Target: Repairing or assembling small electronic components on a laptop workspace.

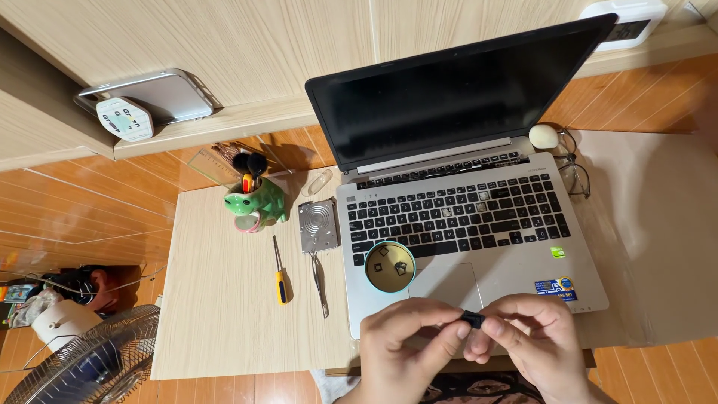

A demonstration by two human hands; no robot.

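At the laptop's (479, 224) front edge, both hands — left hand (407, 340), right hand (527, 337) — pinch a small black keycap (472, 319).

Wooden table (224, 322); laptop (464, 224), screwdriver (280, 275), tweezers (320, 288)

A laptop (479, 217) sits on the table (217, 314), with a small round dish (390, 266) on its palm rest. Left of it lie tweezers (320, 283) and a screwdriver (279, 271). Both hands (407, 344) (527, 337) pinch a keycap (472, 319) at the near edge.
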